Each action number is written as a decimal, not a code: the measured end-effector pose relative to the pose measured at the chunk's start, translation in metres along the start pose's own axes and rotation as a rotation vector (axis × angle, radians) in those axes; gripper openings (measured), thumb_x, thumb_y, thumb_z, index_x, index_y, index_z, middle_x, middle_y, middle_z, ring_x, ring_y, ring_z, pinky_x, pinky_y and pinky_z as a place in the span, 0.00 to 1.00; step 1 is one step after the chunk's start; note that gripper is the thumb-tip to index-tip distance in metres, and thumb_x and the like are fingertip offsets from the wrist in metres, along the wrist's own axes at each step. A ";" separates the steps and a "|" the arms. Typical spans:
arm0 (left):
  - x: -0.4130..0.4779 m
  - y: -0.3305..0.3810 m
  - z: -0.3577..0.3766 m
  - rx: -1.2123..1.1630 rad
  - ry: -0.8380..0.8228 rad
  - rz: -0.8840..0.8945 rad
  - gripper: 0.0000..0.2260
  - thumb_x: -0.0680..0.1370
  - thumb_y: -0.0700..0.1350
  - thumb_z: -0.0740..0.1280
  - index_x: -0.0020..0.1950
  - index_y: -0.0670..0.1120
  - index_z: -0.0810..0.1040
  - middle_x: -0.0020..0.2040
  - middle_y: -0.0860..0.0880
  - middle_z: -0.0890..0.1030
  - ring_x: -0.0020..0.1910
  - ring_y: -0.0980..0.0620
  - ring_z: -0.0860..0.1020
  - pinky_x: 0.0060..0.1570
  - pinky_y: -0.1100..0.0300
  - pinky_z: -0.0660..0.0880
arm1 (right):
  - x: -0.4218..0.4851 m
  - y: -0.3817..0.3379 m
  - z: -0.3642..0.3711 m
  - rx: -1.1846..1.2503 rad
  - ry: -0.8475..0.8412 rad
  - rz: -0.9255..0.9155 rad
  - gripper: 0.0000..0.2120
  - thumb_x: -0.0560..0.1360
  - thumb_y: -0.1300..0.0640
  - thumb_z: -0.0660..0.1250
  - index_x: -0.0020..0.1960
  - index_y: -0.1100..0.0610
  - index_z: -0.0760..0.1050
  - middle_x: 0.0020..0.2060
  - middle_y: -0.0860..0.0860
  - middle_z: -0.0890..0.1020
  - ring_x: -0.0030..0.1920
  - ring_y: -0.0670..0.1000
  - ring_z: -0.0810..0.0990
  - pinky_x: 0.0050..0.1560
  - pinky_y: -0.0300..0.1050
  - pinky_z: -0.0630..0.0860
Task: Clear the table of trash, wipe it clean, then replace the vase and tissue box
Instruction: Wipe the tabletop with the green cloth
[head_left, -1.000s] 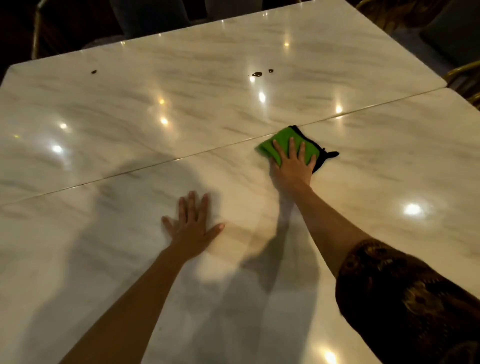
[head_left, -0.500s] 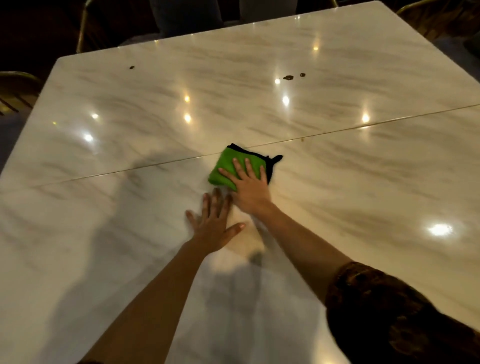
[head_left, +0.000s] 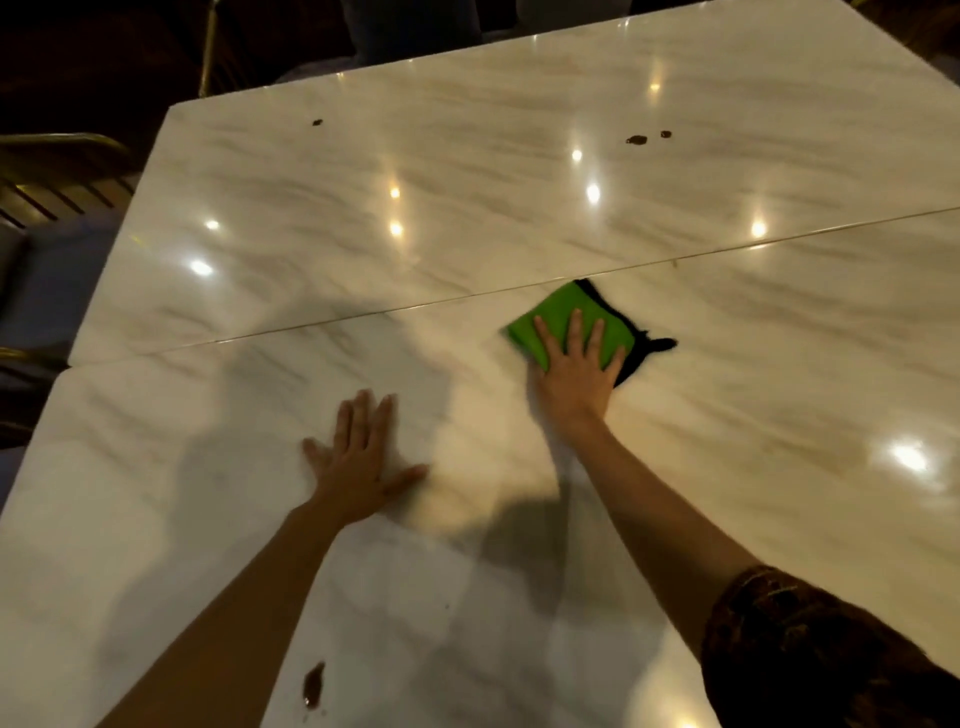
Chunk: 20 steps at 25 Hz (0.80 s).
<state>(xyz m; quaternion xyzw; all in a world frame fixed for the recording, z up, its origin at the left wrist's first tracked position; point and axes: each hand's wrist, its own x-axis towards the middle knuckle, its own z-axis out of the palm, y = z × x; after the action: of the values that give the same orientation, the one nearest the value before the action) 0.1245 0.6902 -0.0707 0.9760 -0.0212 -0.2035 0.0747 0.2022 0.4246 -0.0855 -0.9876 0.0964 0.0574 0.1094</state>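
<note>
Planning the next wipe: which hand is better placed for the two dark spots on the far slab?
Right, probably. The right hand presses the cloth, the spots lie beyond it; the left hand rests flat, empty.

A glossy marble-patterned table (head_left: 519, 171) has a seam (head_left: 363, 315) running left to right. A folded green cloth (head_left: 561, 317) lies just nearer than the seam, right of centre, and the left hand (head_left: 358, 462) lies flat to its near left. Brown spots (head_left: 636, 140) mark the far half, and a brown smear (head_left: 313, 686) marks the near edge.

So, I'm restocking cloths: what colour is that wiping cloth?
Bright green cloth with black edging; clearest in the head view.
</note>
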 end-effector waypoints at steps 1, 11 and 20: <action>0.000 -0.001 -0.001 -0.009 -0.019 0.006 0.54 0.54 0.83 0.36 0.74 0.59 0.32 0.76 0.50 0.32 0.76 0.47 0.35 0.65 0.28 0.43 | -0.022 -0.024 0.008 -0.017 -0.019 -0.078 0.26 0.80 0.41 0.49 0.76 0.39 0.47 0.78 0.52 0.46 0.77 0.60 0.43 0.71 0.67 0.40; -0.023 -0.037 -0.017 0.097 -0.187 0.226 0.57 0.63 0.74 0.64 0.75 0.53 0.31 0.75 0.48 0.29 0.75 0.46 0.32 0.69 0.31 0.44 | -0.150 0.029 0.016 -0.062 0.057 0.023 0.26 0.74 0.42 0.51 0.73 0.38 0.61 0.75 0.53 0.62 0.74 0.62 0.60 0.69 0.65 0.58; -0.092 -0.091 0.016 0.148 -0.177 0.383 0.38 0.76 0.67 0.53 0.76 0.55 0.34 0.76 0.51 0.31 0.76 0.47 0.33 0.69 0.33 0.42 | -0.317 -0.116 0.071 0.029 0.066 0.198 0.29 0.76 0.42 0.54 0.76 0.41 0.54 0.77 0.53 0.56 0.76 0.61 0.53 0.72 0.65 0.53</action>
<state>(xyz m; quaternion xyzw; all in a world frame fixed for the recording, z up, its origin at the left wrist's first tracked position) 0.0347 0.7845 -0.0626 0.9353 -0.2276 -0.2684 0.0378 -0.0899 0.6085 -0.0876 -0.9730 0.1979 0.0339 0.1141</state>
